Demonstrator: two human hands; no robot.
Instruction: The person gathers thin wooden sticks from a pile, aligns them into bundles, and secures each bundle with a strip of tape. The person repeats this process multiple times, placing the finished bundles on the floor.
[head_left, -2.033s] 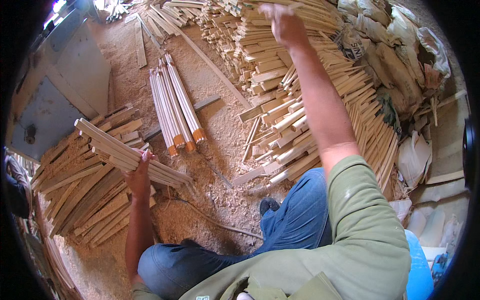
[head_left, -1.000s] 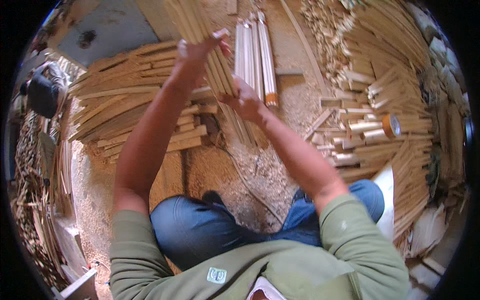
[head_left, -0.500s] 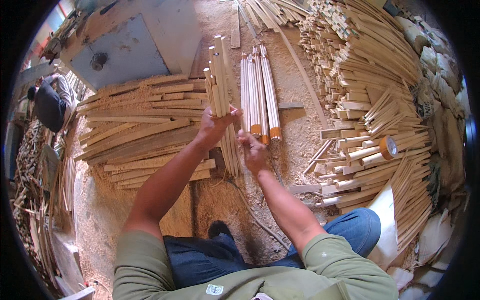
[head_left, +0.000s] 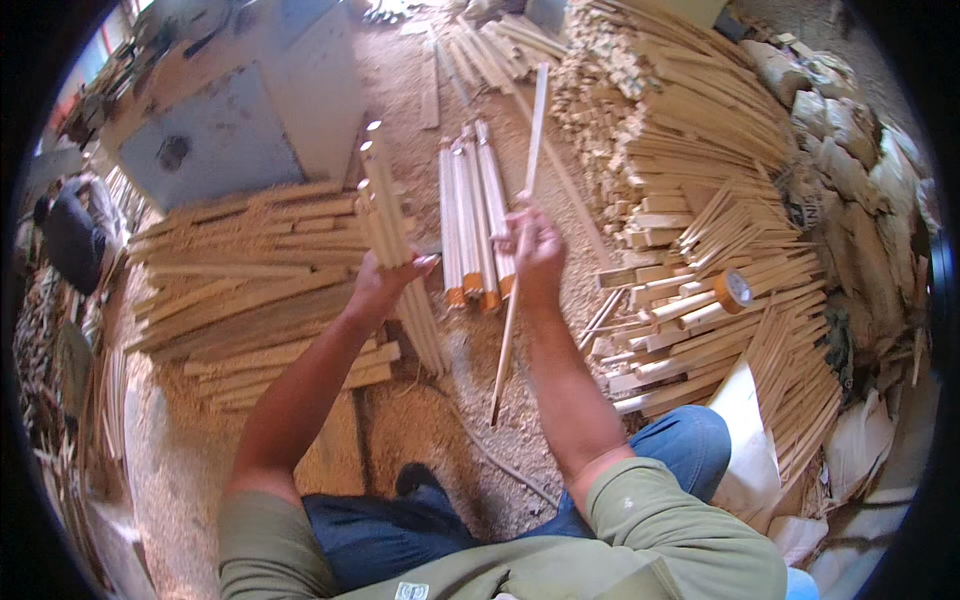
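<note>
My left hand point(head_left: 378, 288) is wrapped round a loose bundle of pale wooden rods point(head_left: 382, 208), which stand up past the fingers and also stick out below the fist. Out to the right, my right hand point(head_left: 537, 248) pinches a single thin wooden rod point(head_left: 538, 125) about its middle; the lower end slants down toward me. Between the hands, on the floor beyond, lie several rod bundles point(head_left: 462, 215) side by side, with orange-brown tape round their near ends.
Rough wooden slats point(head_left: 225, 270) are stacked at the left, below a grey-blue panel point(head_left: 205, 140). A tall pile of wood strips point(head_left: 700, 130) rises at the right, with a tape roll point(head_left: 735, 291) on its rods. A cable point(head_left: 500, 465) crosses the sawdust floor. A person point(head_left: 75, 235) is at far left.
My right hand has moved away from the left hand's bundle, to the right, and now holds one rod clear of it. My left hand keeps its bundle. The whole view has shifted slightly.
</note>
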